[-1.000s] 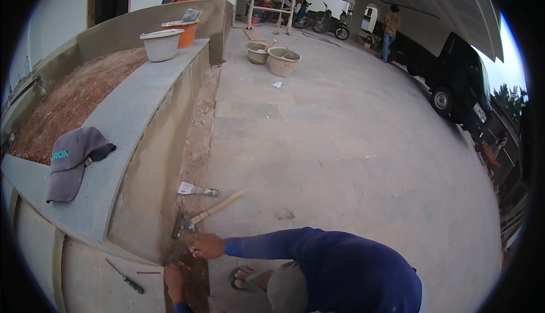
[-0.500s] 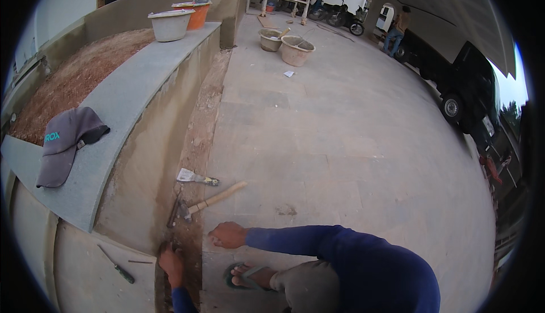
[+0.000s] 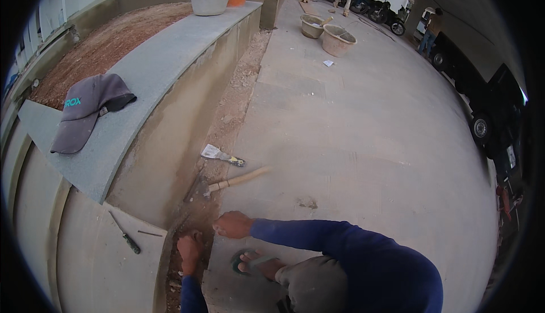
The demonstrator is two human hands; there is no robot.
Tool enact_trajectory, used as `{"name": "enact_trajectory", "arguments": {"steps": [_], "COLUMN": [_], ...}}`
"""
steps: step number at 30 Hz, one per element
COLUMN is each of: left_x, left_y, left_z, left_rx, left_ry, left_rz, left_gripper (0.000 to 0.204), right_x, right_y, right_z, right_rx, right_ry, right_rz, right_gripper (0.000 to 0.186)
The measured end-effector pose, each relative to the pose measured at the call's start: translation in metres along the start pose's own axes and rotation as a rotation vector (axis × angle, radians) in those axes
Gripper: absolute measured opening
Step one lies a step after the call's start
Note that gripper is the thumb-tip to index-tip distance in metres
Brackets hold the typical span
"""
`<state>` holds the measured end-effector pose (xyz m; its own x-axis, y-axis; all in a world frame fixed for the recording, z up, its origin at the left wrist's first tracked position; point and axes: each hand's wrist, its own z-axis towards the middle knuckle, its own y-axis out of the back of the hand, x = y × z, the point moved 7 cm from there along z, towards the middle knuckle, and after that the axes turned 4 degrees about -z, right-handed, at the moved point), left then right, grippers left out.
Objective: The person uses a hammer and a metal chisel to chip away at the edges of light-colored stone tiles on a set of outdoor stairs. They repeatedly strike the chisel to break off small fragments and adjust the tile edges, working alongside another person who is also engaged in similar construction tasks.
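My left hand (image 3: 190, 249) is down in the narrow dirt trench (image 3: 227, 117) between the low plastered wall and the paving, its fingers curled. My right hand (image 3: 233, 224) is closed at the paving's edge beside the trench, close to the left one. Anything inside either hand is hidden or too small to make out. Just ahead lies a hammer (image 3: 241, 178) with a pale wooden handle, its head in the trench. A dark rod (image 3: 193, 185) rests left of the hammer head. Farther ahead lies a scraper (image 3: 221, 155) with a wide blade.
A screwdriver (image 3: 126, 234) and a thin rod (image 3: 150, 233) lie on the step at left. A grey cap (image 3: 91, 111) sits on the wall's slab top (image 3: 150, 91). Buckets (image 3: 210, 1) and mortar tubs (image 3: 339, 41) stand farther off. A dark truck (image 3: 482, 103) and a person (image 3: 431, 32) are at right.
The view has shifted, so the surroundings sit farther right and higher. My right hand has come left to the trench edge, and my left hand has moved slightly away from the step corner.
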<state>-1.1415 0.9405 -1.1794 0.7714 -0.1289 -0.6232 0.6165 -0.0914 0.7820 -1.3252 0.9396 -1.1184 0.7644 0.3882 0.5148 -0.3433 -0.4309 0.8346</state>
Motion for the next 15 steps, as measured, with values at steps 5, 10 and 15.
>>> {"name": "enact_trajectory", "arguments": {"steps": [5, 10, 15], "left_x": [-0.002, -0.003, 0.006], "left_y": [-0.033, -0.036, 0.009], "left_z": [-0.012, -0.027, -0.035], "left_rx": [0.309, 0.269, 0.197], "left_ry": [0.054, 0.097, 0.253], "left_rz": [0.076, -0.038, -0.037], "left_gripper": [0.031, 0.035, 0.029], "right_x": [-0.005, 0.000, 0.024], "right_y": [-0.010, -0.004, 0.002], "right_z": [0.011, 0.028, 0.052], "right_rx": [-0.034, 0.072, -0.069], "right_ry": [0.025, 0.033, 0.143], "right_rz": [0.016, -0.036, 0.044], "right_gripper": [0.021, 0.024, 0.022]}}
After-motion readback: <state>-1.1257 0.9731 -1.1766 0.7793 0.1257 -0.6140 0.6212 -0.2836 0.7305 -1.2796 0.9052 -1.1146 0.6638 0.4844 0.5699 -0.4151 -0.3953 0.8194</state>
